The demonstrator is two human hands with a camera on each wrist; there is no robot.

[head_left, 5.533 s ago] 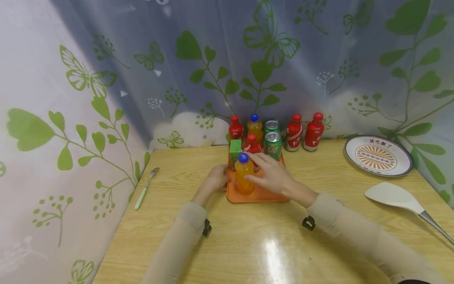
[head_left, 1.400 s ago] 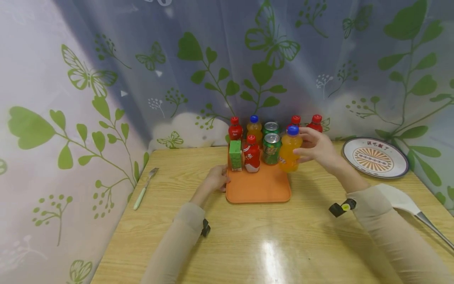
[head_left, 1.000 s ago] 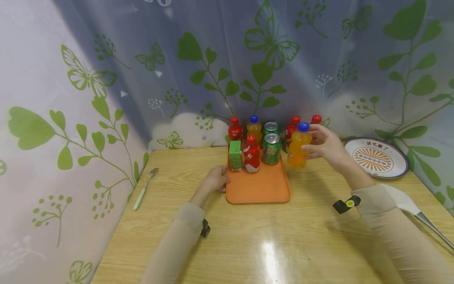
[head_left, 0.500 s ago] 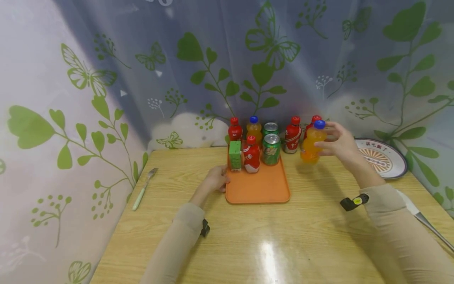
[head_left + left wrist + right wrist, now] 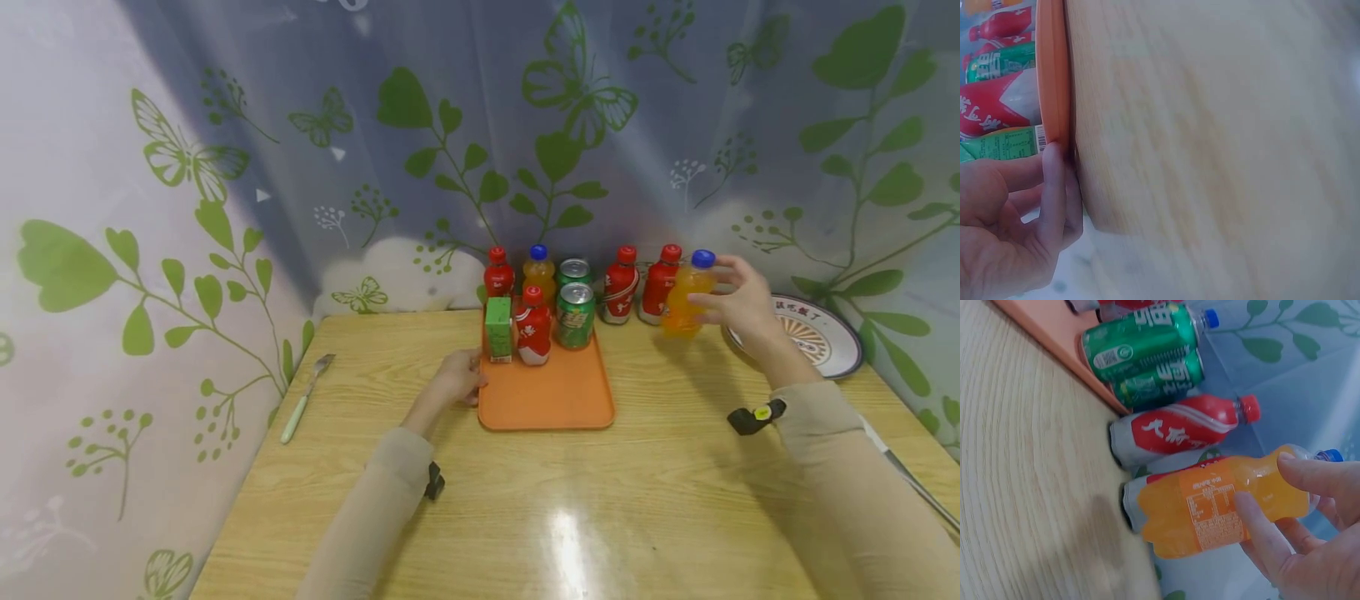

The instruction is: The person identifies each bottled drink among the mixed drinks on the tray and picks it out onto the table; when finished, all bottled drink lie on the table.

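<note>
My right hand (image 5: 750, 304) grips a blue-capped bottle of orange soda (image 5: 682, 304) near its upper part, thumb on one side and fingers on the other. In the right wrist view the orange bottle (image 5: 1210, 506) overlaps a red-labelled bottle (image 5: 1138, 497), whose label it mostly hides. The left hand (image 5: 453, 379) pinches the left rim of an orange tray (image 5: 547, 404), and its fingertips show at the rim (image 5: 1054, 81) in the left wrist view. On the tray's back half stand a green juice carton (image 5: 498, 329), red bottles (image 5: 533, 333), a second orange soda (image 5: 538, 271) and green cans (image 5: 575, 317).
Two red bottles (image 5: 620, 287) stand right of the tray against the curtain (image 5: 450, 125). At the right lie a patterned plate (image 5: 832, 342), partly behind the right hand, and a spatula (image 5: 911, 475) mostly covered by the sleeve. A green-handled fork (image 5: 303, 404) lies at the left.
The orange soda bottle, first standing on the tray's front left, has been lifted off and carried right, past the first red bottle to the second. The left hand stays at the tray rim.
</note>
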